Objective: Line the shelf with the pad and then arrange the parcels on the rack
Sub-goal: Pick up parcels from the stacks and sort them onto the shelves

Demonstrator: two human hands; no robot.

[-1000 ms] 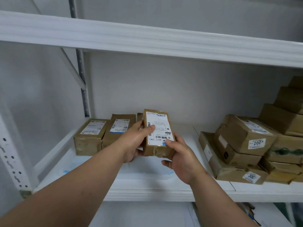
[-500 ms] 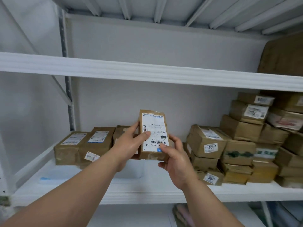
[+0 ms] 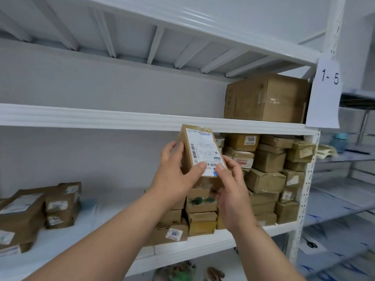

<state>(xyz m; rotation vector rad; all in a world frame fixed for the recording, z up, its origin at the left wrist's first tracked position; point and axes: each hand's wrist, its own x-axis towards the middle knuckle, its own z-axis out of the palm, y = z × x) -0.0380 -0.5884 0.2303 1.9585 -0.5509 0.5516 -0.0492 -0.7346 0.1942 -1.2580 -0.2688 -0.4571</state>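
Head view: both hands hold one labelled parcel point(image 3: 199, 157) upright in front of the middle shelf point(image 3: 203, 245). The left hand point(image 3: 174, 169) wraps its left edge with the thumb pressed on the label; the right hand point(image 3: 230, 183) closes round the lower right corner, so each grip is shut on the same box. A pale sheet, likely the pad point(image 3: 113, 209), already lies on the shelf board, so the lining step looks done. Arranging seems well under way: a few parcels point(image 3: 60, 205) sit at the left end, a tall stack point(image 3: 267, 179) crowds the right, and the stretch between is bare. The held parcel is not yet placed. The pad's edges are hard to trace against the white board. The leftmost parcels are cut off by the frame, and the forearms cover the stack's lower front.
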